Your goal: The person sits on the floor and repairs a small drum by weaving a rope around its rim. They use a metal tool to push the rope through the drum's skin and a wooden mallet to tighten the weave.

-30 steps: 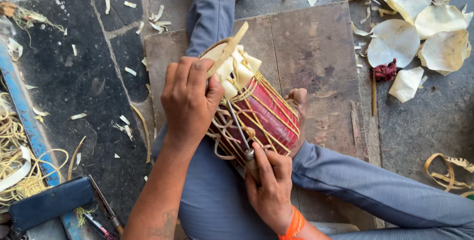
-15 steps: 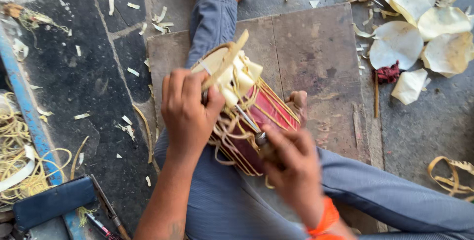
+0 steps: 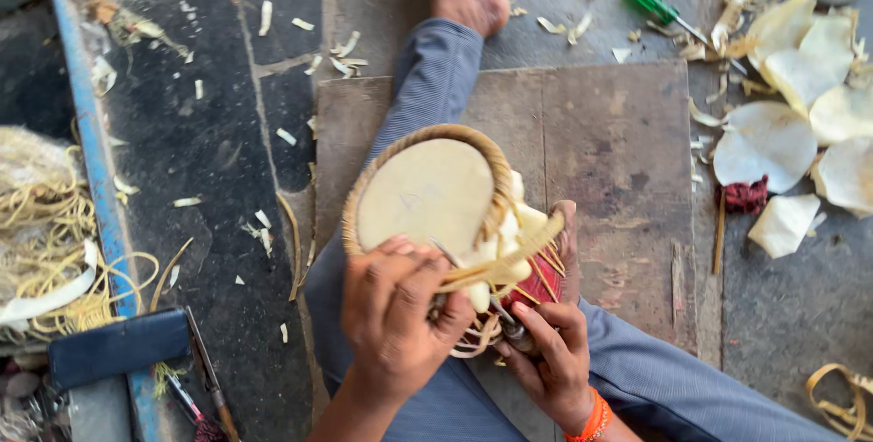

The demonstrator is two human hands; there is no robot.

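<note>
A small hand drum [image 3: 436, 210] is held tilted in the lap, its pale skin head turned up toward the camera, resting on the grey-trousered legs [image 3: 427, 87] above a brown board [image 3: 618, 151] on the floor. The left hand [image 3: 396, 324] is closed over the near rim, fingers curled tight around the braided hoop and the pale lacing straps [image 3: 509, 260]. The right hand [image 3: 546, 360], with an orange wristband, is pinched shut on a slender metal tool [image 3: 505, 324] whose tip is worked in among the straps beside the red shell [image 3: 541, 283]. The step in hand is judged to be the lacing or tightening of the straps around the head. The next pull would seem to call for a firm hold on the rim, so the drum is not turned, and for the tip to be kept off the skin. Pale skin offcuts [image 3: 782, 133], a green-handled screwdriver [image 3: 659, 5] and loose yellow strapping [image 3: 45, 215] are noted well apart on the floor.
</note>
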